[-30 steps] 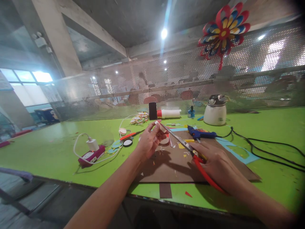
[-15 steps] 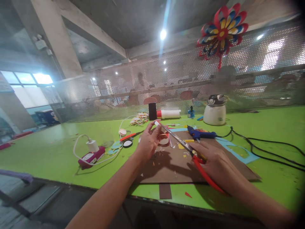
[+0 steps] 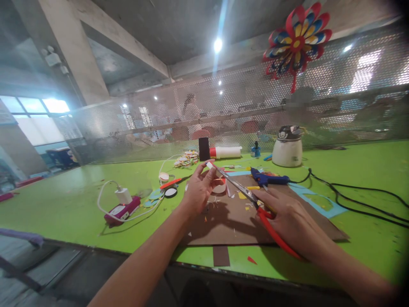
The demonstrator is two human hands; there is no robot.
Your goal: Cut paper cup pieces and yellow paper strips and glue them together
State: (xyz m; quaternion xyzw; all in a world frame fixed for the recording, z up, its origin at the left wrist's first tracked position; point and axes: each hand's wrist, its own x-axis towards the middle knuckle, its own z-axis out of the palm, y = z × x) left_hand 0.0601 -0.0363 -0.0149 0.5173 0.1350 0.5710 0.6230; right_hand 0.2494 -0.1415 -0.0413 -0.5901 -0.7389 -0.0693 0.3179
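Note:
My left hand [image 3: 198, 190] is raised over a brown card sheet [image 3: 230, 224] and pinches a small white and red paper piece [image 3: 213, 169] between thumb and fingers. My right hand [image 3: 287, 219] grips red-handled scissors [image 3: 252, 200]. Their metal blades point up and left and meet the paper piece at its top edge. Small paper scraps lie on the brown sheet under both hands.
On the green table [image 3: 64, 204] lie a blue glue gun [image 3: 268, 179] with black cables, a pink power bank [image 3: 121, 209] with white charger, paper circles [image 3: 159, 194], a white roll [image 3: 225, 152] and a white pot [image 3: 287, 147]. A paper pinwheel [image 3: 297, 40] hangs on the mesh fence.
The hands, scissors and paper piece stay almost in place. The view has shifted slightly; a person behind the mesh has moved.

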